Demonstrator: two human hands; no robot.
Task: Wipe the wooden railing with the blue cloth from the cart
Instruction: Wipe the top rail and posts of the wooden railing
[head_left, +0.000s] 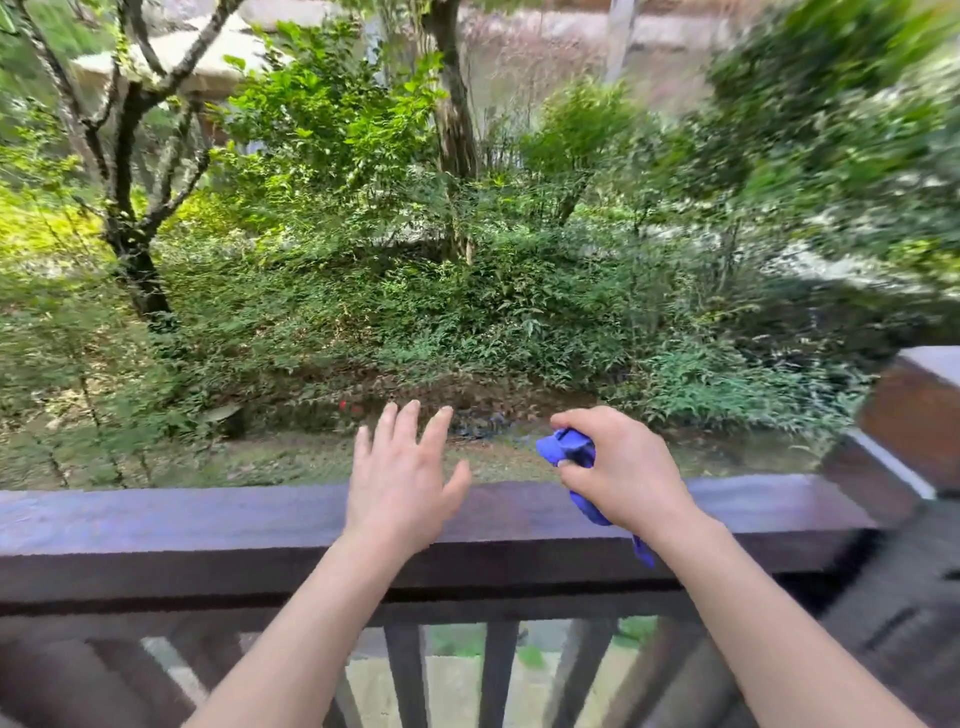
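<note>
A dark wooden railing (208, 525) runs across the lower part of the head view, with upright balusters below it. My right hand (623, 467) is closed around a bunched blue cloth (569, 448), held just above the rail's top at the right; a tail of the cloth hangs down under my wrist. My left hand (402, 478) hovers over the rail near the middle, fingers spread, holding nothing. The cart is not in view.
A taller wooden post (914, 410) stands at the railing's right end, where the rail turns a corner. Beyond the rail lies a slope of shrubs and trees (363, 234). A pale paved floor shows between the balusters (498, 670). The picture is motion-blurred at the right.
</note>
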